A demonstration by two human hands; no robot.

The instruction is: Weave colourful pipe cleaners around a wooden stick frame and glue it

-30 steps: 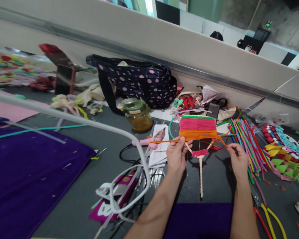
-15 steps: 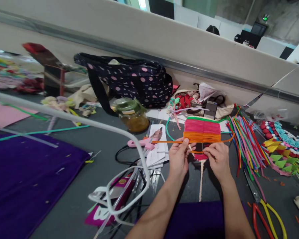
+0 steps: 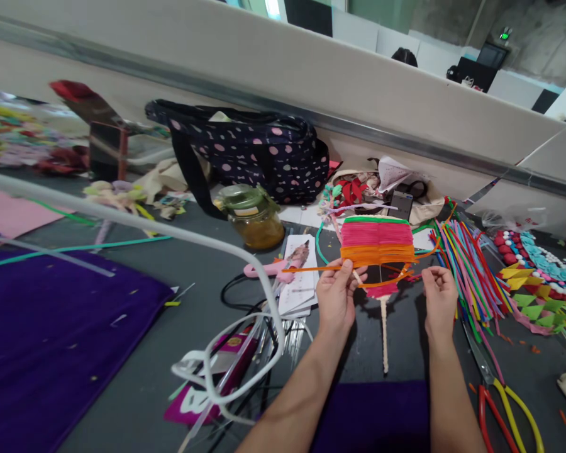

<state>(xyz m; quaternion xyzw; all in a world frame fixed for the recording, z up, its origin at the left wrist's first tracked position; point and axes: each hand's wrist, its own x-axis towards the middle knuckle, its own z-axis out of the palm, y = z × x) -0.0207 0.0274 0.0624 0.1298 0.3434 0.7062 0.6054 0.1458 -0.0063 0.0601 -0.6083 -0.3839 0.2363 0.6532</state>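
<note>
A fan-shaped piece [image 3: 377, 242] has green, pink and orange strips across its frame, a gap below them, and a pale braided handle [image 3: 384, 333] pointing down. My left hand [image 3: 337, 292] pinches its lower left edge, where a long orange strip [image 3: 306, 269] runs out leftward. To the right of the piece is my right hand [image 3: 438, 296], apart from the frame, its fingertips pressed together. Reddish strip ends reach toward those fingertips; what they grip is too small to tell. Another orange strip [image 3: 377, 285] crosses the gap.
Colored strips [image 3: 476, 270] lie at right, above red-and-yellow-handled pliers [image 3: 497, 384]. Behind stand a lidded jar [image 3: 255, 220] and a dark patterned bag [image 3: 264, 151]. A white cable [image 3: 207, 377] loops at centre left, near pink-handled scissors [image 3: 264, 269]. Purple cloth [image 3: 66, 340] covers the left.
My right hand has moved right, away from the lower part of the piece. The piece has shifted slightly left, and more of its gap and loose orange ends show.
</note>
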